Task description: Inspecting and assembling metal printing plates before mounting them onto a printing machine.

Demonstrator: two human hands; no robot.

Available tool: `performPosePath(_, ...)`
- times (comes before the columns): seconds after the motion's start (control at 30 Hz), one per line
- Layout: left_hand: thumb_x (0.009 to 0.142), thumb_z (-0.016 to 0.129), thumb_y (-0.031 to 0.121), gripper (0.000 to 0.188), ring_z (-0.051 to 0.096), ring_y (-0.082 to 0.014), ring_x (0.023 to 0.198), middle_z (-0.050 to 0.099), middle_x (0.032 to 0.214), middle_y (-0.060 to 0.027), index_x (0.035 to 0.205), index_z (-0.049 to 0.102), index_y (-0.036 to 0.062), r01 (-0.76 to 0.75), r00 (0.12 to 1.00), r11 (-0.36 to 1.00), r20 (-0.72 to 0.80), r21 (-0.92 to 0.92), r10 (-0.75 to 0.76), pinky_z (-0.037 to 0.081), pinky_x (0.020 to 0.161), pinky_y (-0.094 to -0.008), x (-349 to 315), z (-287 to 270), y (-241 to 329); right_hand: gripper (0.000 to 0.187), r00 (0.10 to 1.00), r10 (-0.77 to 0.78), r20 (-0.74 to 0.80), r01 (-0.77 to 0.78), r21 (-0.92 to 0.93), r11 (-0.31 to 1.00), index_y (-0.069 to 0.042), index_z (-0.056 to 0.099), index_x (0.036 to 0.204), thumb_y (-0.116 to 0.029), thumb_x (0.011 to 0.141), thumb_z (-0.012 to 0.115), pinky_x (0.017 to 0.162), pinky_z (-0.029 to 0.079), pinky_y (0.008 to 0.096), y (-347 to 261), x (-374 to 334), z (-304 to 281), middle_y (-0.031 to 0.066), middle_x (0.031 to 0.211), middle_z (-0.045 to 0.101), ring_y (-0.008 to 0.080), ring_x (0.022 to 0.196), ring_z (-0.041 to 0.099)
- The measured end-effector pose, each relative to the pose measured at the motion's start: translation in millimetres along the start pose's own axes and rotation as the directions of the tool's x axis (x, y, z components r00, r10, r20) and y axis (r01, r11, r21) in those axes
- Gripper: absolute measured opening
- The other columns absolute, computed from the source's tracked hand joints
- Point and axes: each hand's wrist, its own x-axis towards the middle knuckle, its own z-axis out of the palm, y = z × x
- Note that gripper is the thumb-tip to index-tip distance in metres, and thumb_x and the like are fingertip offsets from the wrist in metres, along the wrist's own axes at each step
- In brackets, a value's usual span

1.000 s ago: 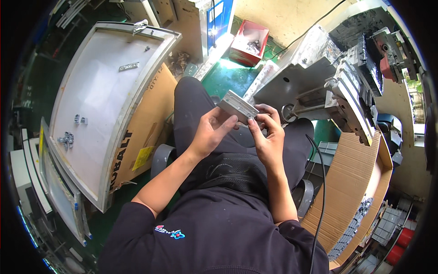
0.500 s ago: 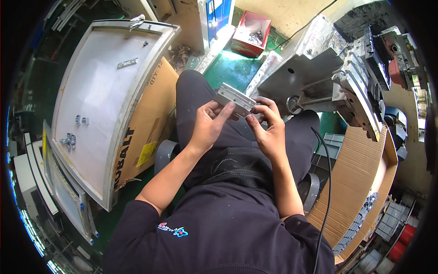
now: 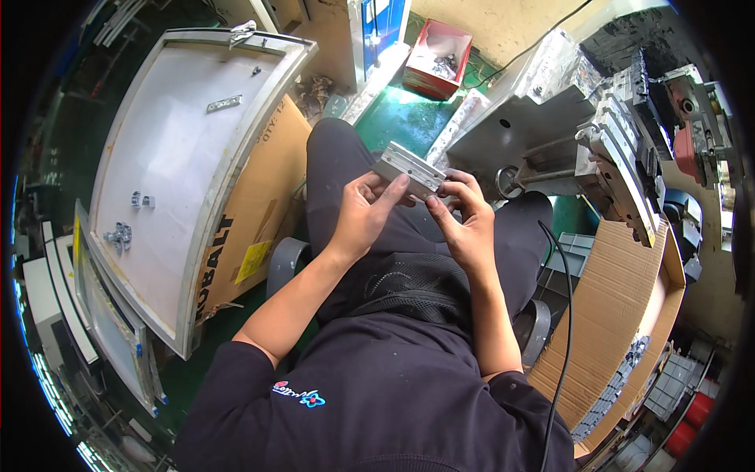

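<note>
Spreading across the left, a smooth white panel (image 3: 173, 149) in a scuffed, dull grey frame carries a jumbled cluster of small shiny metal parts (image 3: 119, 236) near its left edge, two little metal pieces (image 3: 142, 201) beside them, and a flat metal strip (image 3: 224, 104) farther off to the right. Next to the panel stands a brown cardboard carton (image 3: 255, 204) with a yellow label (image 3: 252, 262).

In the middle, the left hand (image 3: 363, 214) grips the left part of a grooved metal block (image 3: 408, 167), thumb pressed on its near edge and fingers curled behind. The block, rectangular and matte grey with straight ridges and small holes, is held tilted above the thighs. Far beyond it sits a red box (image 3: 431, 85) with small metal parts inside. The right hand (image 3: 469, 224) pinches the block's right end between thumb and bent fingers.

Farther right, a thin black cable (image 3: 568, 307) curves past an open corrugated carton (image 3: 602, 295), where small grey pieces (image 3: 612, 393) are packed in rows; above it stand thick, hard-edged steel plates (image 3: 625, 173).
</note>
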Motion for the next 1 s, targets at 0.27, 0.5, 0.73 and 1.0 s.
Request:
performPosePath(0.27,0.094,0.062,0.014,0.023,0.065,-0.0102,0.081,0.07,0.093,-0.0086,0.105,0.065,-0.0054,-0.002,1.0,1.0,-0.002,0.009,0.002,0.053,0.077,-0.0248,1,0,-1,0.02,1.0,0.0,0.005,0.001,-0.009,1.0,-0.001,0.066,0.095,-0.011,0.08,0.074,0.073,0.043,0.0251,0,0,-1,0.0077,0.112,0.06,0.014,0.094,0.056)
performPosePath(0.5,0.093,0.062,0.012,0.022,0.064,-0.0084,0.081,0.07,0.093,-0.0076,0.105,0.065,-0.006,0.009,1.0,1.0,-0.013,0.02,-0.009,0.052,0.076,-0.0232,1,1,0,0.02,1.0,0.019,0.009,-0.019,-0.004,1.0,0.0,0.065,0.095,-0.011,0.08,0.074,0.073,0.043,0.0243,1,0,-2,0.0074,0.113,0.06,0.0136,0.096,0.056)
performPosePath(0.73,0.093,0.062,0.011,0.022,0.062,-0.0068,0.082,0.069,0.094,-0.0061,0.106,0.064,-0.0068,0.001,0.999,0.999,-0.036,0.035,0.0,0.051,0.075,-0.0227,4,-6,-4,0.023,0.994,-0.052,-0.094,0.041,-0.118,0.992,-0.003,0.065,0.104,-0.011,0.083,0.071,0.074,0.046,0.0252,0,7,-8,0.0068,0.114,0.06,0.0136,0.089,0.06)
performPosePath(1.0,0.092,0.063,0.013,0.026,0.064,-0.01,0.084,0.07,0.097,-0.0088,0.109,0.063,-0.0072,0.023,0.999,1.0,-0.023,0.009,-0.023,0.053,0.076,-0.0253,15,-14,-17,0.025,0.96,-0.272,-0.069,0.272,-0.003,0.962,0.002,0.06,0.113,-0.015,0.094,0.061,0.071,0.044,0.0204,-86,66,18,0.0053,0.1,0.062,0.0064,0.081,0.053)
